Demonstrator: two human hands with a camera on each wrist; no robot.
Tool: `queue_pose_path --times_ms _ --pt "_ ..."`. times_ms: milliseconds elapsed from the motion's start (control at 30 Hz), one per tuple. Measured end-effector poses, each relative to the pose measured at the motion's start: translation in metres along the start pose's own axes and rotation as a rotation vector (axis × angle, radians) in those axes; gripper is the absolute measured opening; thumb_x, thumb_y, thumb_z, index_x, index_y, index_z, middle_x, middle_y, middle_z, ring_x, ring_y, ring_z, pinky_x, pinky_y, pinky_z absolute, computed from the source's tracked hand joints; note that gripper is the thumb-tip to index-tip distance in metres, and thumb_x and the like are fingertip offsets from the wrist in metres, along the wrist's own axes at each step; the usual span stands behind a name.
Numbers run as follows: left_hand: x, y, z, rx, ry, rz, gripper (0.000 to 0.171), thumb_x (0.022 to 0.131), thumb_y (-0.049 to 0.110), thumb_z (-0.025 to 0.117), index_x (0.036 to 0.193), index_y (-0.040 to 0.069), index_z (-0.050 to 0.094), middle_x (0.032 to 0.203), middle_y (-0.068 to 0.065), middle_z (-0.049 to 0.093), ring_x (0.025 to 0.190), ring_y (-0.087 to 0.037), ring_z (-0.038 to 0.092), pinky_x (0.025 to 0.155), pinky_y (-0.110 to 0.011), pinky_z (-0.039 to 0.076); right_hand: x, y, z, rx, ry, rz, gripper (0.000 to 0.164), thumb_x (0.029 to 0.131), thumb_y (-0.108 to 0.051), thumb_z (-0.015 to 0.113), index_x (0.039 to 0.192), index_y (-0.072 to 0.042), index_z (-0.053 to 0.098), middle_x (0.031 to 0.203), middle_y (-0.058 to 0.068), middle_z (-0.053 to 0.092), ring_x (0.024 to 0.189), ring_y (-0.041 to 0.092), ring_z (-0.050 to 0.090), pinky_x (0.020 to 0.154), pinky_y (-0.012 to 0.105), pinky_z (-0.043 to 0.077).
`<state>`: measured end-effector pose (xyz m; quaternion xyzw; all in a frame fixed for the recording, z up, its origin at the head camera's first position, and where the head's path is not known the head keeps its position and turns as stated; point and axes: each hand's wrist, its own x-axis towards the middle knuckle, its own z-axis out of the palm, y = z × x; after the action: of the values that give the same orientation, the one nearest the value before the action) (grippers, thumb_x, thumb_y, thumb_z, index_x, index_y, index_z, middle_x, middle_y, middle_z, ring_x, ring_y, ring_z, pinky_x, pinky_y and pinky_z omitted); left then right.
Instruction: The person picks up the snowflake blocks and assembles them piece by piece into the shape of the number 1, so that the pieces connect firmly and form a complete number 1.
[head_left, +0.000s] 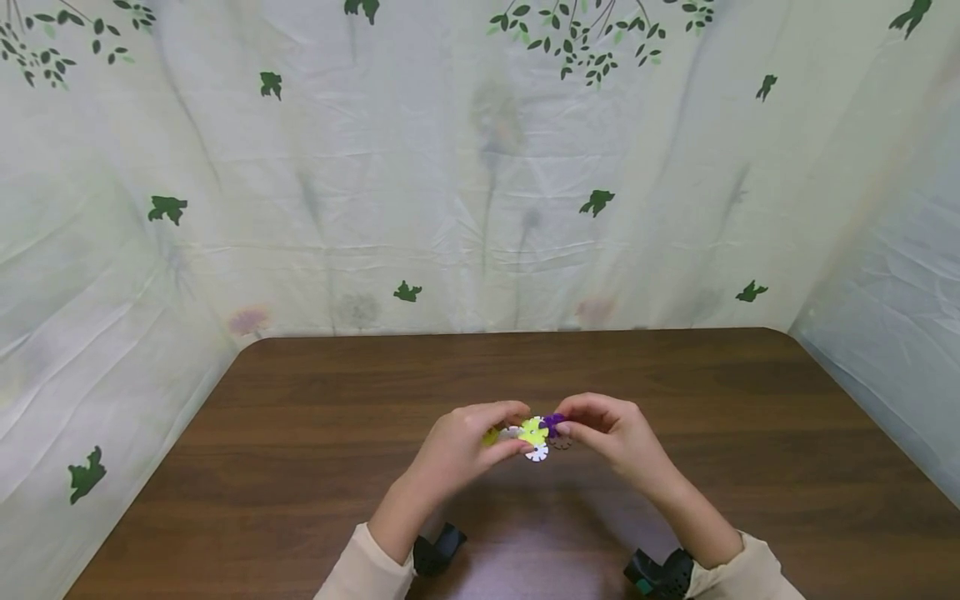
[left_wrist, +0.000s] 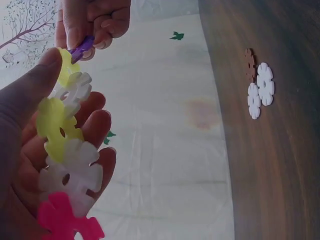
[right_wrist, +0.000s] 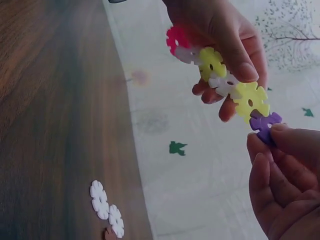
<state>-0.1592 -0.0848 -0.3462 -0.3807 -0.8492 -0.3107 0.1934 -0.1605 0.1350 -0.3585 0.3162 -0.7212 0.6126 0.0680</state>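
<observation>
My left hand (head_left: 467, 440) holds a chain of flower-shaped plastic discs, its thumb lying over the yellow disc (right_wrist: 251, 102) at one end. Along the chain, white and yellow discs alternate back to a pink disc (left_wrist: 67, 217) at the far end. Between the thumb and fingers of my right hand (head_left: 613, 429) is a purple disc (right_wrist: 265, 126), pinched. Its edge meets the end yellow disc; how deeply their slots engage, I cannot tell. Both hands are raised above the brown table (head_left: 315, 500), close together.
Two white discs, one larger (left_wrist: 266, 84) and one smaller (left_wrist: 254, 101), lie on the table beside a brown disc (left_wrist: 250, 65). Black wrist devices (head_left: 438, 550) sit below the hands. A pale printed curtain (head_left: 450, 167) hangs behind the table.
</observation>
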Motion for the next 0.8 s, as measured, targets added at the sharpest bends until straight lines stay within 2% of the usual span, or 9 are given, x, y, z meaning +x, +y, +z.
queue_pose_path --times_ms 267,467,633,800 --pt "0.000 0.001 -0.001 0.037 0.039 -0.022 0.036 0.076 0.026 0.072 0.107 0.010 0.063 0.101 0.004 0.064 0.094 -0.009 0.058 0.078 -0.026 0.047 0.001 0.003 0.001 0.175 0.018 0.170 0.017 0.082 0.002 0.062 0.094 0.012 0.056 0.084 0.015 0.062 0.073 0.021 0.064 0.065 0.034 0.052" --pt "0.001 0.005 -0.001 0.095 0.034 0.006 0.037 0.075 0.029 0.073 0.107 0.013 0.064 0.099 0.005 0.064 0.088 -0.007 0.059 0.073 -0.026 0.046 0.001 0.002 0.004 0.230 0.015 0.250 0.021 0.082 0.001 0.062 0.096 0.015 0.054 0.083 0.012 0.062 0.073 0.017 0.063 0.067 0.038 0.051" --pt "0.001 0.007 0.000 0.102 0.023 0.016 0.040 0.074 0.028 0.074 0.109 0.013 0.063 0.102 0.004 0.064 0.086 -0.007 0.060 0.070 -0.023 0.048 0.000 0.002 0.008 0.255 0.005 0.277 0.022 0.083 0.000 0.061 0.097 0.015 0.054 0.081 0.009 0.062 0.071 0.016 0.063 0.067 0.034 0.052" --pt "0.000 0.008 0.003 0.090 0.005 0.020 0.038 0.076 0.026 0.073 0.110 0.014 0.062 0.098 0.004 0.064 0.078 -0.005 0.059 0.065 -0.020 0.047 -0.001 0.003 0.012 0.293 -0.010 0.270 0.022 0.083 0.001 0.061 0.097 0.016 0.053 0.080 0.007 0.062 0.069 0.017 0.062 0.065 0.032 0.052"
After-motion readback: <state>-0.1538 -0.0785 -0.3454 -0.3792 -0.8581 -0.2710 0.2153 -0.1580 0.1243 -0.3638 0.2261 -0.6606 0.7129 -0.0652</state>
